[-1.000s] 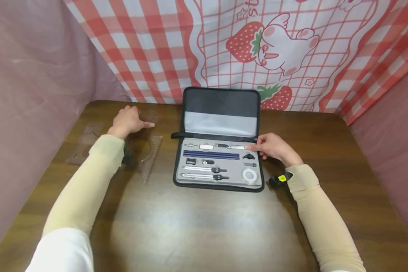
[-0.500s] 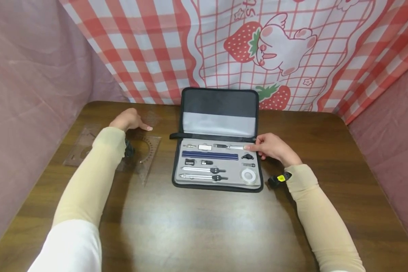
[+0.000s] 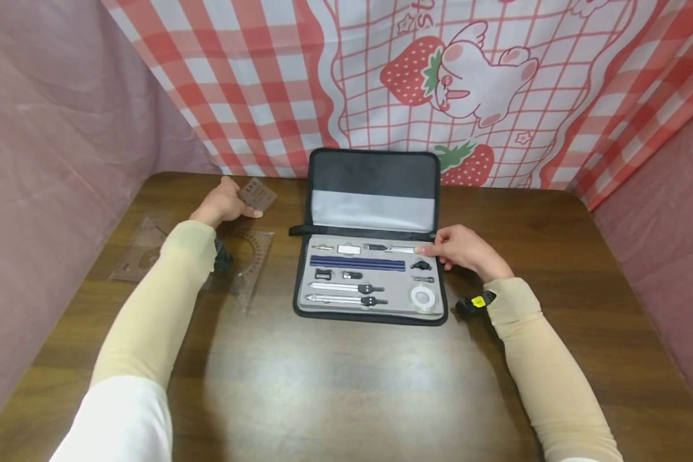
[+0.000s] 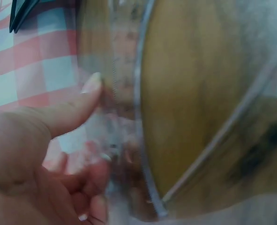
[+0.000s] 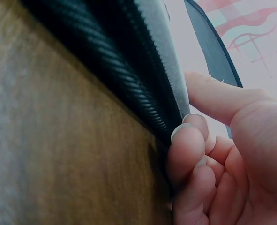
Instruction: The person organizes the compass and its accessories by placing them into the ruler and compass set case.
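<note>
At the left back of the table, my left hand (image 3: 222, 202) pinches a clear plastic ruler (image 3: 258, 194) between thumb and fingers. Its marked end sticks out past the hand; in the left wrist view the plastic (image 4: 124, 61) is blurred, with scale marks and a curved edge beside it. My right hand (image 3: 464, 249) grips the right edge of an open black zip case (image 3: 372, 319), thumb over the grey insert and fingers curled at the outer side. In the right wrist view, fingertips (image 5: 187, 145) lie against the case's zip edge (image 5: 143, 79).
The case holds blue pencils (image 3: 358, 263), two compasses (image 3: 341, 299), a white eraser (image 3: 348, 249), a sharpener (image 3: 323, 274) and a white ring (image 3: 423, 298). Clear set squares (image 3: 254, 269) lie near the left forearm. A checked curtain (image 3: 254, 83) hangs behind the table (image 3: 346, 385).
The left hand first draws slightly back, then the ruler's end near it tilts and shows more clearly. The right hand stays on the case edge.
</note>
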`<state>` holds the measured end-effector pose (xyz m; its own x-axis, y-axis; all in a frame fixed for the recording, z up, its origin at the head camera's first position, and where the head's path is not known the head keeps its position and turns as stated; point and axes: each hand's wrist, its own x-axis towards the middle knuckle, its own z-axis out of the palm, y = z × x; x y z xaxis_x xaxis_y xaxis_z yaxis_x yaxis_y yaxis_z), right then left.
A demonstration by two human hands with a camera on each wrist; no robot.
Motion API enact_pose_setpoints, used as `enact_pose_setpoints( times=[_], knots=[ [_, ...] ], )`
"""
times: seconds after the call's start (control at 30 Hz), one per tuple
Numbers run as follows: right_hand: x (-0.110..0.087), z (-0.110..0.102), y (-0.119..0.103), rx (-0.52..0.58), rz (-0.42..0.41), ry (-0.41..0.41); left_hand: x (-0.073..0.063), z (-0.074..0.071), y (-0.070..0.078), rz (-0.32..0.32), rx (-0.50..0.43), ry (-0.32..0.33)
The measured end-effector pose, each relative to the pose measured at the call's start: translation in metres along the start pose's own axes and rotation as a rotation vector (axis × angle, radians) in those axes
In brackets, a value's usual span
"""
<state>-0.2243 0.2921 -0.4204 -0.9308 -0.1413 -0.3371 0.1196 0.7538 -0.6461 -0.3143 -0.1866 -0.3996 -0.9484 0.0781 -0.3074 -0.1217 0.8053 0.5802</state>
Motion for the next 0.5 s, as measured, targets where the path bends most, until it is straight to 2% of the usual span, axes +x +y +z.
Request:
enact_pose_setpoints(
  times=[0.1,0.2,0.37,0.5],
  knots=[
    [-0.001,0.0,0.001,-0.016,-0.005,0.004,0.0,0.007,0.0,0.042,-0.082,0.049],
    [-0.001,-0.001,0.001,-0.033,-0.014,0.005,0.0,0.01,0.003,0.111,-0.155,0.104],
    [-0.002,-0.003,0.0,-0.039,-0.017,0.004,0.0,0.013,0.014,0.266,-0.342,0.195],
    [-0.001,-0.003,0.0,-0.037,-0.013,0.007,-0.005,0.017,0.028,0.398,-0.436,0.217]
  ],
)
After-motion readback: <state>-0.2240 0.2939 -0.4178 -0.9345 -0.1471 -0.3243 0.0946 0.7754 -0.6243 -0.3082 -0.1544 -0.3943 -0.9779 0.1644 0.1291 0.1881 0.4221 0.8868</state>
